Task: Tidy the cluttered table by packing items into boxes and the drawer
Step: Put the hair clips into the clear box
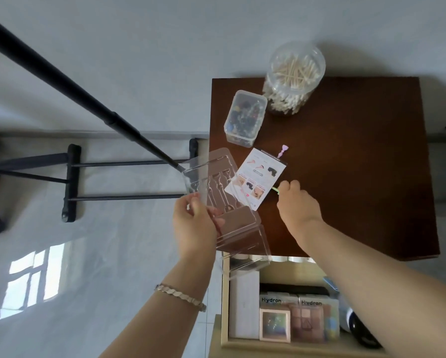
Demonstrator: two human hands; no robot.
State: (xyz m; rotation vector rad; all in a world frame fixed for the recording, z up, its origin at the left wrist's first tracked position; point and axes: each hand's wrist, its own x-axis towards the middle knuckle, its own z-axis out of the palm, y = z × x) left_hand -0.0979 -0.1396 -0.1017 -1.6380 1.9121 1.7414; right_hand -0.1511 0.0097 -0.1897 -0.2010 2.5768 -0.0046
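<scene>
My left hand (194, 223) grips a clear plastic blister pack (221, 182) with moulded slots, held over the left edge of the dark wooden table (358, 164). A printed instruction card (256, 178) lies on the table, touching the pack. My right hand (298, 202) rests on the table with its fingers pinched on a thin green stick (275, 189) beside the card. A small pink tool (283, 150) lies just beyond the card. Below the table's front edge the drawer (225, 306) stands open, with several boxes inside.
A clear tub of cotton swabs (293, 78) stands at the table's far edge. A small lidded plastic box (245, 117) of dark bits sits near the left edge. A black tripod leg (61, 81) and stand (72, 182) occupy the floor at left.
</scene>
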